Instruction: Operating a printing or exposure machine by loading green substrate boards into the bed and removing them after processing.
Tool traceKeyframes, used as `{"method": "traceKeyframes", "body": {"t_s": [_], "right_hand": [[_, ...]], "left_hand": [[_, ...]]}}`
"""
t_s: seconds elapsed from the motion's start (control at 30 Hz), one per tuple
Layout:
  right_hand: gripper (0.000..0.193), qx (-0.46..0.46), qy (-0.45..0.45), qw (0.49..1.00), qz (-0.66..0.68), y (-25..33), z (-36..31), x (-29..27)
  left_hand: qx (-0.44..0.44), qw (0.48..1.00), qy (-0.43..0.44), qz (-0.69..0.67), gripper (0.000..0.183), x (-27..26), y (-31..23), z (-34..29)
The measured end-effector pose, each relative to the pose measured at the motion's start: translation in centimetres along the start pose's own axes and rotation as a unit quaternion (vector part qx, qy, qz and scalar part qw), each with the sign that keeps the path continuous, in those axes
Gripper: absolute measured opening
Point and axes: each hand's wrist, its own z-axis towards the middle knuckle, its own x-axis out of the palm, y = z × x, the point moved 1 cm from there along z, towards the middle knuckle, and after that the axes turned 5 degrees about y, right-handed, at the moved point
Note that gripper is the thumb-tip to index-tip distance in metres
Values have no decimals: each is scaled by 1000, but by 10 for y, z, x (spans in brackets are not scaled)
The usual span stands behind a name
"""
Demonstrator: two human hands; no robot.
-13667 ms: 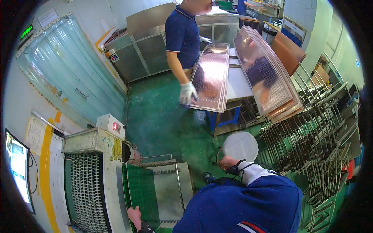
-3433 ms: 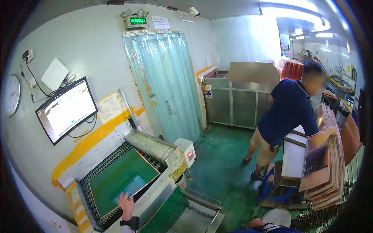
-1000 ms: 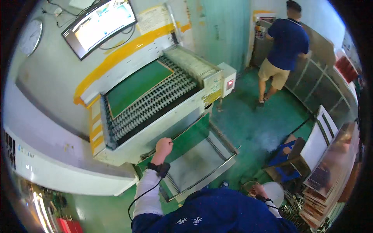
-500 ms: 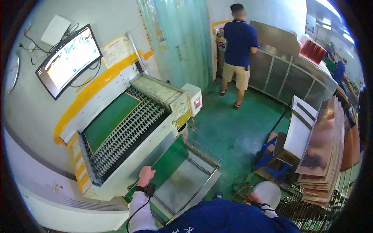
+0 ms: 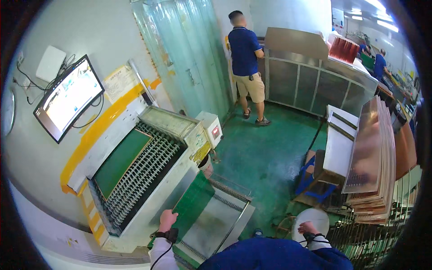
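Observation:
My left hand [image 5: 168, 220] is closed on the near upper edge of a green circuit-board panel [image 5: 194, 198]. The panel stands tilted in a metal rack [image 5: 243, 220] whose sides carry coil-like springs. Left of it, another green panel [image 5: 122, 163] lies flat on the rollers [image 5: 150, 173] of a conveyor machine. My right hand [image 5: 308, 227] hangs above a round white stool [image 5: 318, 218]; its fingers are loosely bent, with nothing visible in them.
A person [image 5: 245, 54] in a dark blue shirt stands at a long metal-sided counter [image 5: 310, 83]. Copper-coloured sheets [image 5: 366, 148] lean in a stack at right, beside a white board [image 5: 339, 144] and a blue stool [image 5: 310, 180]. A lit monitor [image 5: 69, 96] hangs on the left wall.
The view has swung to the right. My right hand has come up into clearer sight over the stool. The left hand keeps its hold on the panel. The other person has turned and shifted stance.

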Motion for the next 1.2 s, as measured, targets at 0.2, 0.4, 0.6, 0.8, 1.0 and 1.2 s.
{"method": "traceKeyframes", "body": {"t_s": [0.2,0.4,0.6,0.8,1.0,1.2], "right_hand": [[26,4,-8,1000,-2,2,-50,9],[24,-255,32,687,-680,19,-33,17],[16,-305,31,616,-726,74,-57,101],[18,-229,76,596,-766,93,-1,133],[18,-121,139,733,-655,93,47,131],[18,-68,150,900,-403,90,59,112]], "left_hand": [[-14,999,-2,43,37,-34,1,4],[16,998,-53,0,35,-141,-9,-39],[11,938,-159,-306,26,-232,10,-151],[25,734,-292,-612,43,-222,25,-220],[79,597,-231,-765,44,-141,19,-227],[114,525,-175,-825,44,-81,-3,-195]]}}
